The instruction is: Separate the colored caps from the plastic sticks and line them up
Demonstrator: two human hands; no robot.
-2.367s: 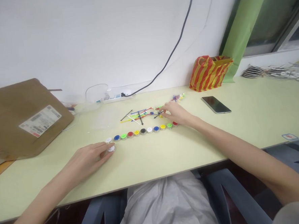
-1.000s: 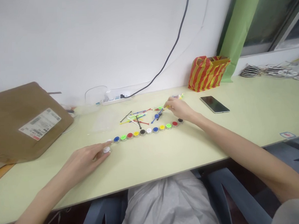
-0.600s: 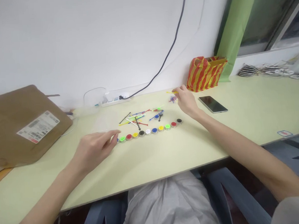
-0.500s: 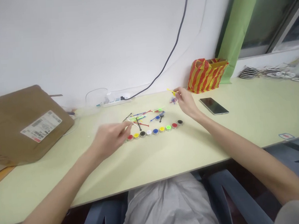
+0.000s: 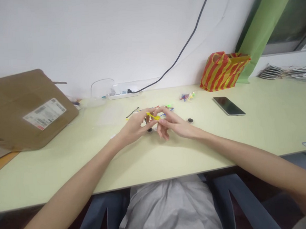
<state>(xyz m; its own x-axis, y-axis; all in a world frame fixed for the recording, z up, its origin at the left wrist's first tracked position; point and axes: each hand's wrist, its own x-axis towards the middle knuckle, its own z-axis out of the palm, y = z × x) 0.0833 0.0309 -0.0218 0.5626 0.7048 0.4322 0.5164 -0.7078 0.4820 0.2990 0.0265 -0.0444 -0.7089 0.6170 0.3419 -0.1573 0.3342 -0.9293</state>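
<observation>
A yellow plastic arrow [image 5: 153,116] is held up between my two hands above the table. My left hand [image 5: 134,126] pinches its pointed end. At the round end, the thumb and forefinger of my right hand [image 5: 174,124] close on it while the other fingers curl below. Behind the hands lie loose coloured arrows, among them a black arrow [image 5: 132,112] and a blue one, partly covered. A black round piece [image 5: 190,120] sits beside my right wrist. Another black round piece [image 5: 149,130] shows just under my fingers; my hands hide most of that row.
A cardboard box [image 5: 25,108] stands at the left. By the wall is a power strip [image 5: 123,92] with a black cable [image 5: 180,54]. To the right are small coloured pieces [image 5: 187,97], a striped bag [image 5: 224,71] and a phone [image 5: 228,105].
My right hand has brought the yellow arrow left and nearer to me. My left hand has moved right to meet it, and both now grip the arrow. The view has shifted slightly.
</observation>
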